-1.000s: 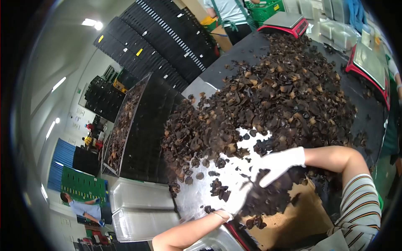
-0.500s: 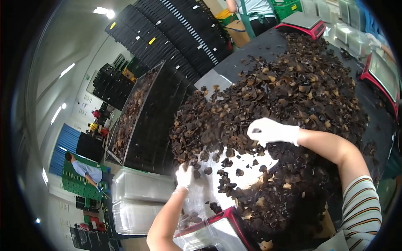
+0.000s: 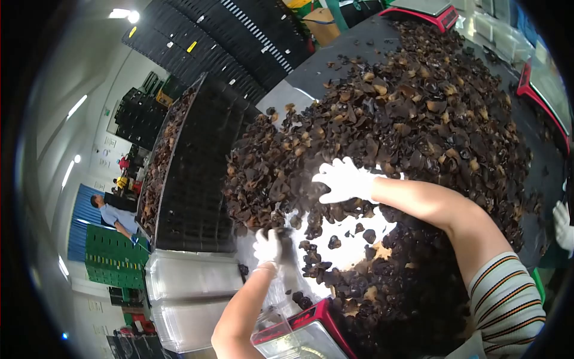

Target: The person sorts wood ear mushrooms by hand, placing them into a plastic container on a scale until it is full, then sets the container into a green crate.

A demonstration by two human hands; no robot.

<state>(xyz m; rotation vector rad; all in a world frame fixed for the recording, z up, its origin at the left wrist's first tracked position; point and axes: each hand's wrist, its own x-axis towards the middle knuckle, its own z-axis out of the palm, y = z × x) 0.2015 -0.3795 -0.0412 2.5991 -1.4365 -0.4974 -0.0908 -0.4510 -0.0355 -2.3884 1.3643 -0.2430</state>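
A large heap of dark brown, curled mushroom-like pieces [image 3: 418, 113] covers much of the dark table. My right hand [image 3: 344, 180], in a white glove, lies over the heap with its fingers spread and holds nothing. My left hand [image 3: 268, 246], also gloved in white, is at the heap's lower left edge beside a bright bare patch. Its fingers are partly bent, and a blurred dark piece is next to them. Loose dark pieces [image 3: 335, 242] are scattered on the bright surface between my hands. Below my left hand is a red-edged scale [image 3: 305, 335] with clear plastic over part of it.
A black crate [image 3: 206, 173] of similar pieces stands on the left, above stacked clear plastic trays [image 3: 194, 278]. Two more red scales [image 3: 418, 9] [image 3: 547, 102] are along the far and right edges. Another person's gloved hand [image 3: 562, 225] is at right. A person [image 3: 113, 214] stands far left.
My right hand has moved left and slightly up, and its fingers have spread. My left hand has shifted slightly right. The camera view has shifted, and another gloved hand now shows lower at the right edge.
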